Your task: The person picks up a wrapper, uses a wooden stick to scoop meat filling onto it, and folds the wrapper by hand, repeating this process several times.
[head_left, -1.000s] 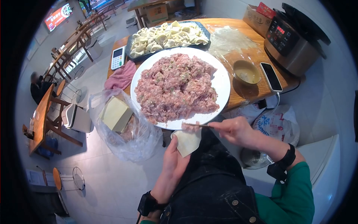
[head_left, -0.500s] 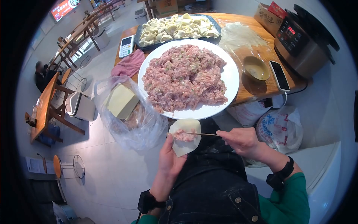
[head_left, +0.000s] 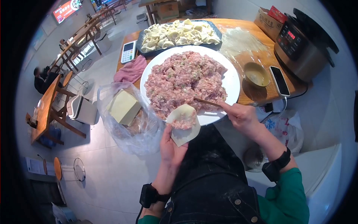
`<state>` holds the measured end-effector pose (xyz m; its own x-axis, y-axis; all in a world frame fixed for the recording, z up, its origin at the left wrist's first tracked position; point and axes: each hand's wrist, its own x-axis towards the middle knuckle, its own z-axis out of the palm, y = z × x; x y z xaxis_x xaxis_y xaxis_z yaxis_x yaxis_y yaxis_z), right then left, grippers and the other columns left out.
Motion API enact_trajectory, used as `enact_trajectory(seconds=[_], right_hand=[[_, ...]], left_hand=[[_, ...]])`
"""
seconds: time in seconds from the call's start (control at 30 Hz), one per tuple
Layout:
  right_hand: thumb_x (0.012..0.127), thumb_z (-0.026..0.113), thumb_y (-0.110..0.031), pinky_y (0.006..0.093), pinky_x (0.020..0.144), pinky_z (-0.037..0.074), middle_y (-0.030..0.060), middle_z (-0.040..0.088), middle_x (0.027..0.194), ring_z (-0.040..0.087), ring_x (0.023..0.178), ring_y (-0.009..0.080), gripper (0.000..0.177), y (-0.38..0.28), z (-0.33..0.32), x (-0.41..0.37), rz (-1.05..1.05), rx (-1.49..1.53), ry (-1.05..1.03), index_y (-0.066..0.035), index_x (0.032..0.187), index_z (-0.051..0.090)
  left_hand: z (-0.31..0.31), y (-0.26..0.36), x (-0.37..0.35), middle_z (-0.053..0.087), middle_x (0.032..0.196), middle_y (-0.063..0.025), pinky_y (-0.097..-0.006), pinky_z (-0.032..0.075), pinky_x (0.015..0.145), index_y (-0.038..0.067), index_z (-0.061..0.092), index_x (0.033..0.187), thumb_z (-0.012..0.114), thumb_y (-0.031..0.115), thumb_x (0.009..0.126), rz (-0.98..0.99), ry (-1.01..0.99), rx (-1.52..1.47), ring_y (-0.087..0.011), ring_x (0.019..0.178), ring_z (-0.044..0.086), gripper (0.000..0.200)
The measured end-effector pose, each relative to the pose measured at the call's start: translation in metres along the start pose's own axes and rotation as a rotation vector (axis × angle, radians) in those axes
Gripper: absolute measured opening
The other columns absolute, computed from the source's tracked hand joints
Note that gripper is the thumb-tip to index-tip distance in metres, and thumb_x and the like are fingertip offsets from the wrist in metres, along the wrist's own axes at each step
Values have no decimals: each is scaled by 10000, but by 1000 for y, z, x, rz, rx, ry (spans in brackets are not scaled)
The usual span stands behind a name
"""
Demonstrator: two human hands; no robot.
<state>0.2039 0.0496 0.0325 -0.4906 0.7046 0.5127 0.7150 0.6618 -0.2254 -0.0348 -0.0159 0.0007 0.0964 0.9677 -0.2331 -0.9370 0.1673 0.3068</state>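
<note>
A pale dough wrapper with a smear of pink minced meat lies on my left hand, its thumb over the wrapper's edge. My right hand grips a thin brown stick, whose tip touches the meat heap. That heap of minced meat covers most of a large white plate. Left of the plate, a stack of square wrappers sits in an open clear plastic bag. Behind the plate, a dark tray holds several folded dumplings.
On the wooden table are a bowl, a phone, a cooker, a pink cloth and a card reader. Plastic bags hang at the right. A seated person is far left.
My right hand has moved the stick up from the wrapper to the meat heap. My left hand has raised the wrapper slightly towards the plate's near edge. The view has shifted a little.
</note>
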Motion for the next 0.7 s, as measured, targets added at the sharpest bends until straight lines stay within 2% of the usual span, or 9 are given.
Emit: enact_trajectory(seconds=[0.1,0.17,0.27,0.43,0.53,0.57,0.6,0.63,0.7], right_hand=[[763,592,-7,246,493,462,57,622,686,602,569,158,342,-4,-17,3,122,218,-46,-97,1091,629],[825,582,-34,206,521,452,43,640,715,577,574,83,304,-12,-29,4,303,584,-99,-74,1124,612],[862,563,-52,200,528,443,24,628,710,538,582,40,278,-31,-28,6,250,799,-225,-71,1136,607],[892,497,-42,204,580,441,-11,532,634,488,567,40,452,-39,-20,23,231,927,-404,-131,1330,426],[861,507,-7,222,590,459,17,562,669,536,576,84,453,-43,-23,30,282,1010,-472,-137,1294,477],[861,507,-7,222,590,459,17,562,669,536,576,84,453,-44,-18,30,277,1010,-471,-137,1294,477],[822,527,7,233,573,469,32,576,690,557,582,117,465,-45,-9,30,36,804,-238,-139,1263,509],[783,546,20,245,556,478,47,590,711,578,588,151,478,-46,-4,30,-196,586,-9,-142,1233,541],[739,563,17,258,535,482,50,598,728,588,601,170,484,-53,-4,30,-237,432,110,-147,1195,571]], left_hand=[[0,8,2,427,1331,-118,-453,287,1055,57,377,1309,340,292,960,5,37,-51,-275,1246,391,422],[0,10,4,427,1332,-116,-454,286,1055,62,381,1308,343,293,958,5,1,-63,-274,1245,392,421],[0,9,8,426,1334,-113,-457,285,1054,71,385,1308,343,296,957,-13,-110,-74,-274,1244,394,419],[17,10,7,466,1287,-116,-439,341,1009,49,385,1293,334,299,953,-1,-209,-27,-266,1192,444,425],[26,17,12,498,1226,-129,-445,349,996,69,371,1297,326,301,957,25,-261,-16,-276,1174,454,414],[30,19,16,517,1156,-111,-456,340,998,79,384,1287,325,294,958,89,-449,76,-277,1159,449,396],[34,22,17,536,1086,-92,-466,332,1001,90,396,1276,324,286,960,153,-637,169,-278,1145,444,379],[41,22,14,511,1023,-85,-475,335,992,95,396,1261,324,279,963,199,-620,194,-275,1098,447,357],[50,20,10,504,1051,-87,-463,337,995,93,386,1270,324,273,966,240,-521,174,-272,1107,447,360]])
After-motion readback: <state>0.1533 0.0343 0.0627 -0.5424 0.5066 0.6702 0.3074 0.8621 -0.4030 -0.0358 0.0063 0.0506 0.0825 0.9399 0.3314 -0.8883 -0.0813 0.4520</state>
